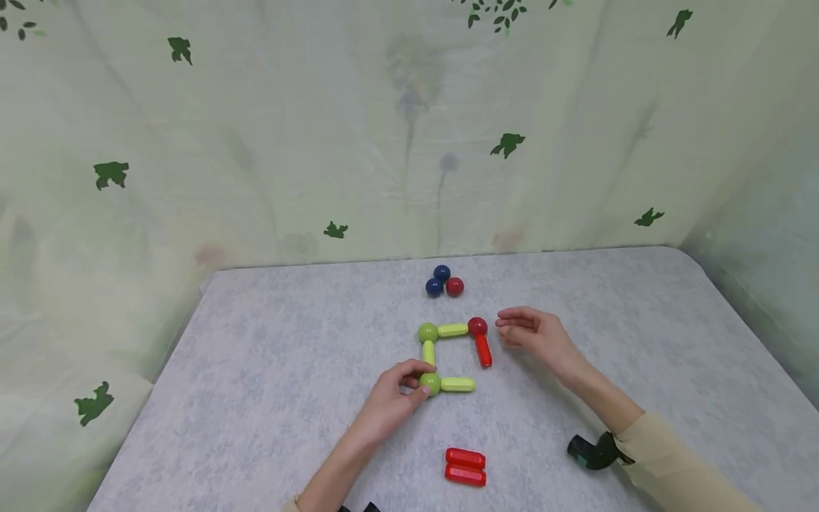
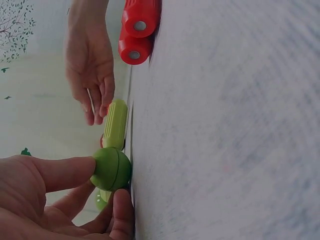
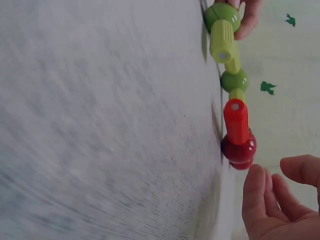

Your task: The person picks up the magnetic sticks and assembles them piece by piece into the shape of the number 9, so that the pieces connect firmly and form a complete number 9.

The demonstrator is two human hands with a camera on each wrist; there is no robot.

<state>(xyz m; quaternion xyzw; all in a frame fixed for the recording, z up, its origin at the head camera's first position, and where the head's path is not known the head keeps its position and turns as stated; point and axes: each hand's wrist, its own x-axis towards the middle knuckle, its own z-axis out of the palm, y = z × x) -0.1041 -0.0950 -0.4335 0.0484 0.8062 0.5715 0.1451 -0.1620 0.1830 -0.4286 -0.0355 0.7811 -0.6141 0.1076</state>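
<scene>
Tan cloth sleeve (image 1: 678,462): in the head view, low on the right, with a small black camera (image 1: 591,453) by its cuff.
Two shiny red ridged sticks (image 1: 466,467): side by side on the speckled pale grey table (image 1: 256,398).
Left hand (image 1: 397,395): pinches a round green ball (image 1: 430,385), the near left corner of an open box shape.
Box shape: three yellow-green sticks (image 1: 458,385), another green ball (image 1: 428,332), a dark red ball (image 1: 477,326) and one red stick (image 1: 484,351).
Right hand (image 1: 537,338): beside the dark red ball, not touching; thumb apart from bent fingers.
Spare balls: two dark blue (image 1: 434,287) and one red (image 1: 455,286), behind the box, near the pale green cloth wall (image 1: 307,142).
Left wrist view: thumb and fingers squeeze the green ball, which hides most of the other one.
Right wrist view: the red stick blocks part of a yellow-green one; its silver end (image 3: 235,106) faces us.
</scene>
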